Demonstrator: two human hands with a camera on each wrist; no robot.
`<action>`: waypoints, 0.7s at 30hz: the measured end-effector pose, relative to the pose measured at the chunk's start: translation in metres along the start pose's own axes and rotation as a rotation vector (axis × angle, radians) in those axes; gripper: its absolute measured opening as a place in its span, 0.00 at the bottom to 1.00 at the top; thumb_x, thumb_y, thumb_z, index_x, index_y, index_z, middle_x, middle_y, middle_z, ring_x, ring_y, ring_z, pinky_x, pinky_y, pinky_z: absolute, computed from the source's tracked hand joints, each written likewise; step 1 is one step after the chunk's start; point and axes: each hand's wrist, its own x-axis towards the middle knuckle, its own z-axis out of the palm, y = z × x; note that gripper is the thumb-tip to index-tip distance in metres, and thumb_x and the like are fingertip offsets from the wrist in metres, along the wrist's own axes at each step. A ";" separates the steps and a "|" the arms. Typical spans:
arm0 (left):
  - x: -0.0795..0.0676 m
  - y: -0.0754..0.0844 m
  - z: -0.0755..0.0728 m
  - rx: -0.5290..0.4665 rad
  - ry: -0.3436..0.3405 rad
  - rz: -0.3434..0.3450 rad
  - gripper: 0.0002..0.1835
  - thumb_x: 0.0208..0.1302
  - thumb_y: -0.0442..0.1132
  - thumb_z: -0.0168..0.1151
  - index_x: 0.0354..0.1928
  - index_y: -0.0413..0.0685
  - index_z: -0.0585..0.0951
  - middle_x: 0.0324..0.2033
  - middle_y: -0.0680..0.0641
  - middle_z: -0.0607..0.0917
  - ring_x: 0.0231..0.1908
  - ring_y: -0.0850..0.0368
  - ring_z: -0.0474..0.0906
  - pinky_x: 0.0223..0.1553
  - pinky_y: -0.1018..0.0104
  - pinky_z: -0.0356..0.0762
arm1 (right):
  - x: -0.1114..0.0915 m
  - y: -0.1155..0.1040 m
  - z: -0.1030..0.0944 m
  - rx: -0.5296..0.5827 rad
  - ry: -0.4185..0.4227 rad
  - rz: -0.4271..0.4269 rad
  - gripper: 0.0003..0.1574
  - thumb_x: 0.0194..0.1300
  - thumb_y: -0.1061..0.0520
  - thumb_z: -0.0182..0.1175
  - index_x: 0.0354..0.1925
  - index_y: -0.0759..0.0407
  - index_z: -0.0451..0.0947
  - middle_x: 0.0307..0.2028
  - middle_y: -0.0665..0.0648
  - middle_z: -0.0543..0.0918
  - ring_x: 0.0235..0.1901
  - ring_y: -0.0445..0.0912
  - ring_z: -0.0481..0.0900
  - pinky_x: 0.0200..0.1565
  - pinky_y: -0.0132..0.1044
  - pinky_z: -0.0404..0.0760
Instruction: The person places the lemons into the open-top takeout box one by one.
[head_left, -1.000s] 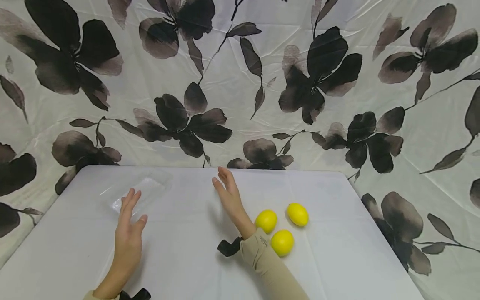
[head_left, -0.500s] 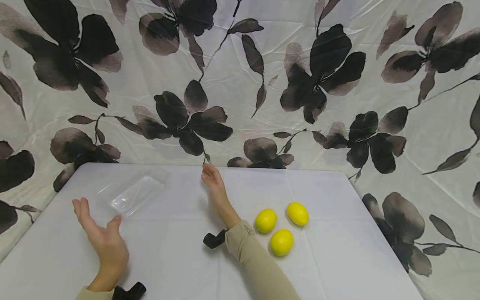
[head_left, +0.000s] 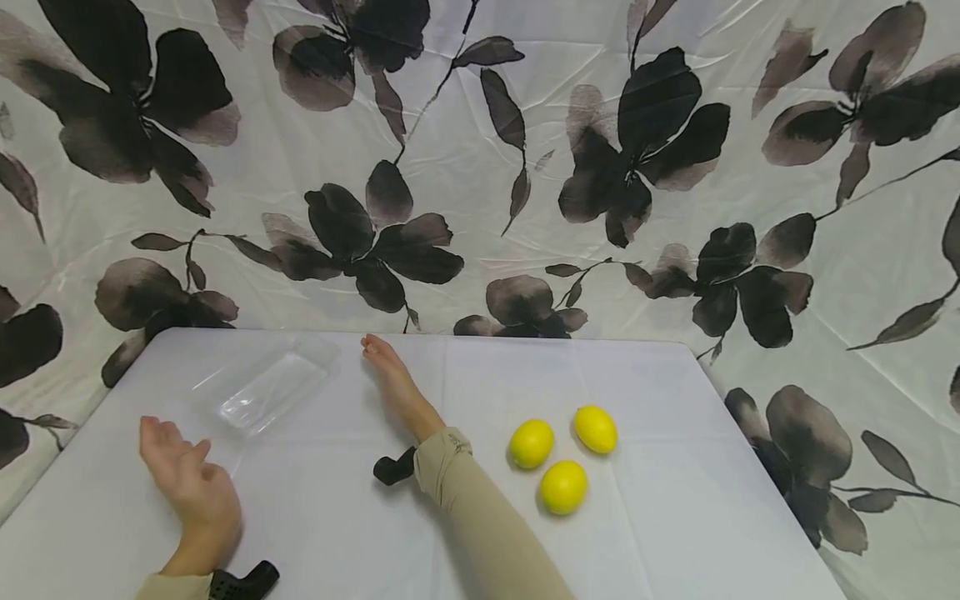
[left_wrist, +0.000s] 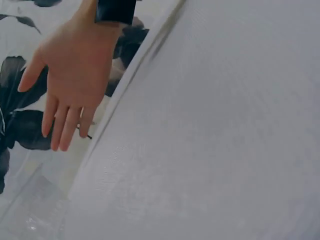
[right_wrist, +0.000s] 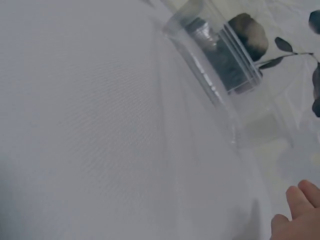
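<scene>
A clear plastic box (head_left: 272, 392) with its lid folded back lies at the back left of the white table; the right wrist view shows its walls (right_wrist: 215, 90) from the side. My left hand (head_left: 191, 487) is held in front of the box and to its left, fingers extended and holding nothing. In the left wrist view the palm of the left hand (left_wrist: 77, 70) shows with the fingers straight. My right hand (head_left: 397, 383) hovers to the right of the box, apart from it, with nothing in its grasp.
Three yellow lemons, a left one (head_left: 531, 443), a back one (head_left: 596, 429) and a front one (head_left: 563, 487), lie grouped right of the right sleeve (head_left: 487, 517). Behind the white table (head_left: 690, 467) hangs a floral cloth (head_left: 495, 167).
Both hands have moved left. The left hand has also drawn back from in front of the box, while the right hand has come nearer to it. Box and lemons stay in place.
</scene>
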 end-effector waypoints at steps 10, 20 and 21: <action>-0.005 -0.008 -0.017 0.151 -0.298 -0.268 0.44 0.63 0.24 0.29 0.76 0.51 0.23 0.75 0.55 0.21 0.73 0.65 0.17 0.63 0.77 0.12 | 0.006 0.012 0.016 -0.020 -0.049 0.077 0.40 0.81 0.44 0.20 0.75 0.73 0.44 0.76 0.69 0.50 0.76 0.57 0.46 0.75 0.45 0.40; -0.002 -0.008 -0.020 0.247 -0.421 -0.442 0.44 0.69 0.29 0.29 0.71 0.58 0.13 0.70 0.61 0.11 0.67 0.72 0.08 0.58 0.75 0.03 | 0.009 0.014 0.020 -0.016 -0.081 0.084 0.43 0.80 0.41 0.20 0.75 0.73 0.44 0.74 0.68 0.56 0.75 0.56 0.49 0.75 0.44 0.43; -0.001 -0.008 -0.020 0.257 -0.440 -0.451 0.44 0.69 0.29 0.29 0.71 0.58 0.13 0.70 0.60 0.11 0.67 0.72 0.08 0.58 0.75 0.03 | 0.009 0.013 0.020 -0.011 -0.082 0.085 0.43 0.80 0.41 0.20 0.75 0.73 0.45 0.74 0.68 0.58 0.75 0.56 0.50 0.75 0.44 0.43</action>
